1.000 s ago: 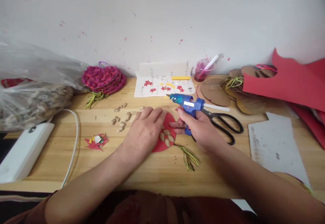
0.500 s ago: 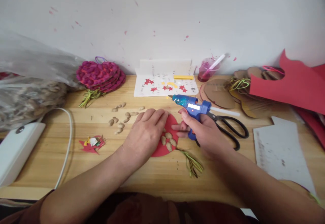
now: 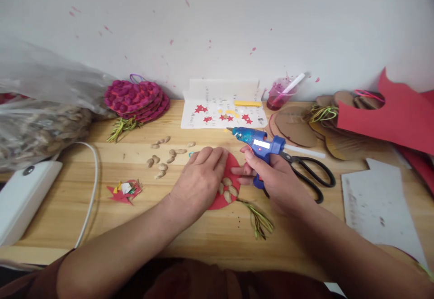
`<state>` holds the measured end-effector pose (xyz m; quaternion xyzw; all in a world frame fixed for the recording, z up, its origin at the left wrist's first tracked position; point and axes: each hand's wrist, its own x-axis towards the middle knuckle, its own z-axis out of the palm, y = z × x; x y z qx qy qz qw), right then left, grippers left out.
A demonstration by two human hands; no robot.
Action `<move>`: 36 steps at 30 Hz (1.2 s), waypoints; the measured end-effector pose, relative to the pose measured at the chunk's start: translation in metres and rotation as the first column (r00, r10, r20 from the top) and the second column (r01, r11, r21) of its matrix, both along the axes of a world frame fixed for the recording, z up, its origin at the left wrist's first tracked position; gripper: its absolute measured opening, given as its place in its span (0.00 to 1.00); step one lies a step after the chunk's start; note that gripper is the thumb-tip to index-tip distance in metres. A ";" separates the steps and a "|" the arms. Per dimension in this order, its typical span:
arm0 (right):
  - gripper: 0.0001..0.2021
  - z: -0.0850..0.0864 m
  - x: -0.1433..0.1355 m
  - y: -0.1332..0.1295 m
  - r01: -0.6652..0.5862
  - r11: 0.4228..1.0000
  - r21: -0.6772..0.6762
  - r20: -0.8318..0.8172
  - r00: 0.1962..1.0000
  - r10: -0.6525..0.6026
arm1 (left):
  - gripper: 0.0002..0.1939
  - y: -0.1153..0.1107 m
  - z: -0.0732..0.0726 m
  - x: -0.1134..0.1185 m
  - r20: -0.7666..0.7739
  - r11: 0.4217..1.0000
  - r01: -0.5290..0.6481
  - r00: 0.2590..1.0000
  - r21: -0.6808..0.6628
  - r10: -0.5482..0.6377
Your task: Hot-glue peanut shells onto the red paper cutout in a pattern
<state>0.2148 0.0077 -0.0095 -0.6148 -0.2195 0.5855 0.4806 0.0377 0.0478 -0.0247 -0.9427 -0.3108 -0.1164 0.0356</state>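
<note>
My right hand (image 3: 276, 177) is closed around a blue hot glue gun (image 3: 252, 137), its nozzle pointing left and a white glue stick (image 3: 305, 150) sticking out behind. Beneath my hands lies a round red paper disc (image 3: 233, 161) with several peanuts (image 3: 228, 190) grouped on it. My left hand (image 3: 200, 181) rests over the disc's left part, fingers bent down and close together; whatever is under the fingertips is hidden. A green-yellow string tassel (image 3: 259, 220) hangs off the disc's lower right edge. Loose peanuts (image 3: 162, 167) are scattered left of my left hand.
Black-handled scissors (image 3: 313, 172) lie behind my right hand. Further back are a paper sheet with small stars (image 3: 222, 97), a cup of red paint (image 3: 280, 95) and cardboard pieces (image 3: 294, 127). Purple-dotted discs (image 3: 135, 97), a bag of peanuts (image 3: 44, 127) and a white cable (image 3: 94, 190) are leftward.
The whole scene has shifted slightly right in view. Both hands keep nearly the same pose over the disc, and a small teal bit now shows beside my left hand.
</note>
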 end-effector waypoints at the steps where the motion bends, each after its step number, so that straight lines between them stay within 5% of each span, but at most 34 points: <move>1: 0.13 0.000 0.000 0.000 -0.001 1.000 0.007 0.004 1.000 0.001 | 0.18 0.000 0.000 0.001 -0.004 1.000 0.001 1.000 -0.003 -0.001; 16: 0.21 -0.005 0.003 -0.001 0.022 1.000 -0.011 0.042 0.999 -0.021 | 0.14 -0.004 -0.001 0.001 -0.084 0.999 -0.029 0.996 -0.040 0.025; 36: 0.18 -0.005 0.002 0.000 0.043 0.999 -0.028 0.064 0.997 -0.042 | 0.14 -0.002 -0.001 0.004 -0.063 0.999 0.000 0.998 -0.040 -0.002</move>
